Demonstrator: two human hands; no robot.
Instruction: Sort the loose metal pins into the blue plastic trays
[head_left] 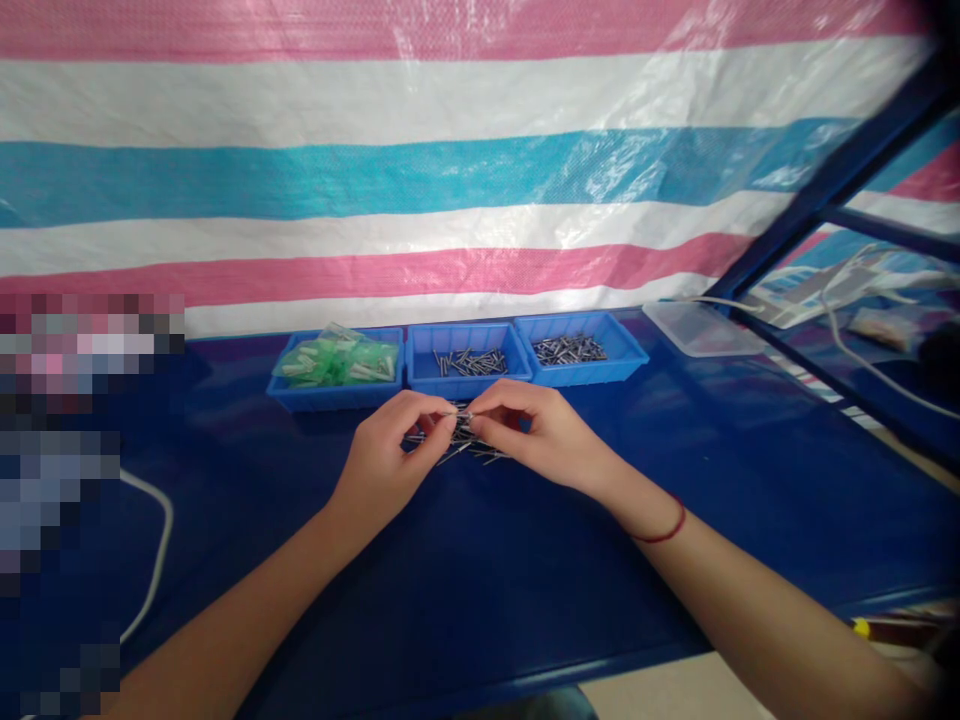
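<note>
My left hand point(394, 445) is closed in a pinch on a thin metal pin point(448, 413). Facing it, fingertips nearly meeting, my right hand point(547, 435) pinches a small metal piece point(471, 416); whether the two pieces are joined is too small to tell. Beneath the fingers a loose pile of metal pins point(454, 452) lies on the blue table, partly covered by my hands. Just behind stands the middle blue bin point(469, 384), with more metal pins point(476, 362) inside.
The left blue bin point(337, 400) holds green plastic bags point(341, 358) of parts. Short metal pieces point(570, 350) fill the right blue bin point(592, 374). A clear plastic lid point(705, 332) lies farther right, by a dark metal frame point(832, 170). At left runs a white cable point(166, 520).
</note>
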